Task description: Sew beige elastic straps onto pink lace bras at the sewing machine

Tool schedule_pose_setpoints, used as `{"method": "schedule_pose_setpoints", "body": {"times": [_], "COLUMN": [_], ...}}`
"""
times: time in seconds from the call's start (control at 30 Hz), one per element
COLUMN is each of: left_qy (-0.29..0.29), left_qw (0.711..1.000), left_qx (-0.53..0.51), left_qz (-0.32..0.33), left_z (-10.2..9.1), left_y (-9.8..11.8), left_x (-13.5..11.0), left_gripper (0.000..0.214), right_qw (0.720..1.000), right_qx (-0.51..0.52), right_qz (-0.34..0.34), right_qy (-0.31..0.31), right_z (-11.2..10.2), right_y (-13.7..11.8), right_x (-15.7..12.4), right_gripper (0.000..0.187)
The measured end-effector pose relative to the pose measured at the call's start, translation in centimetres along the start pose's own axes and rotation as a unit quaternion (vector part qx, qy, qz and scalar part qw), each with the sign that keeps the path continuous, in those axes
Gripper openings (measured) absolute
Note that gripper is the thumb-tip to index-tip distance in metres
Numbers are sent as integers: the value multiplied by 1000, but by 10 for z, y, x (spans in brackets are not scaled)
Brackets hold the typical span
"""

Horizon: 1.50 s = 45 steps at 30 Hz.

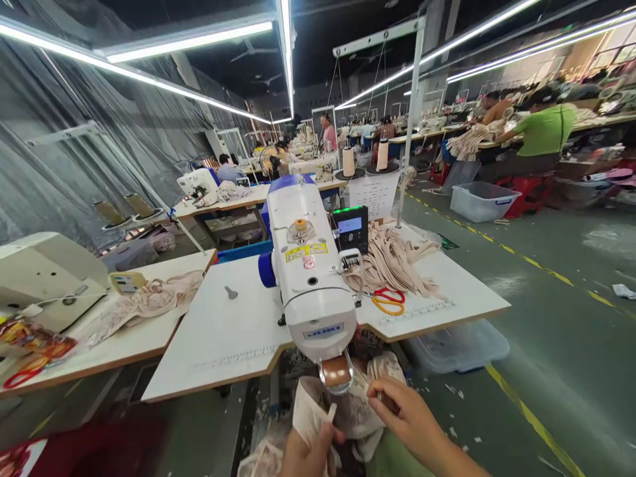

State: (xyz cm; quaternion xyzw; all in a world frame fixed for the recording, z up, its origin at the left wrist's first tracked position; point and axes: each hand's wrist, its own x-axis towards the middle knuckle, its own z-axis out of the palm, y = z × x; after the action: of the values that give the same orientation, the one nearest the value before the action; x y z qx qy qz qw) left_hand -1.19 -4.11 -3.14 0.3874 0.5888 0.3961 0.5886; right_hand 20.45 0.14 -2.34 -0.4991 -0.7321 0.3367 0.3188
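A white sewing machine [308,271] stands on a white table [233,338], its head end pointing at me. Just below its needle end, my left hand [311,450] is closed on a piece of beige fabric [308,411]. My right hand [407,414] pinches the same bundle of lacy beige fabric from the right side. The fabric bunches under the machine's metal foot area [336,372]. Behind the machine lie a pile of beige straps [392,262] and red and orange scissors [388,299].
A second white table with a machine [44,275] and beige fabric [154,295] is at left. A clear bin [460,346] sits under the table's right edge. Other people sit at sewing stations farther back and at right. Yellow floor lines [536,417] mark an aisle.
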Motion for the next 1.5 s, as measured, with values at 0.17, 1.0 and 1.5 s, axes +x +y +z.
{"method": "schedule_pose_setpoints", "body": {"times": [0.17,1.0,1.5], "left_qy": [57,-3,-9], "left_qw": [993,986,988], "left_qx": [-101,91,115], "left_qz": [1,139,100], "left_z": [18,34,27], "left_y": [6,14,18], "left_x": [-4,-21,-9], "left_gripper": [50,21,21], "right_qw": [991,984,989], "right_qx": [-18,98,60], "right_qz": [-130,-59,24], "right_qy": [39,-134,-130], "right_z": [12,-3,5], "right_y": [-21,-21,-20], "right_x": [-10,1,0], "right_gripper": [19,11,7]}}
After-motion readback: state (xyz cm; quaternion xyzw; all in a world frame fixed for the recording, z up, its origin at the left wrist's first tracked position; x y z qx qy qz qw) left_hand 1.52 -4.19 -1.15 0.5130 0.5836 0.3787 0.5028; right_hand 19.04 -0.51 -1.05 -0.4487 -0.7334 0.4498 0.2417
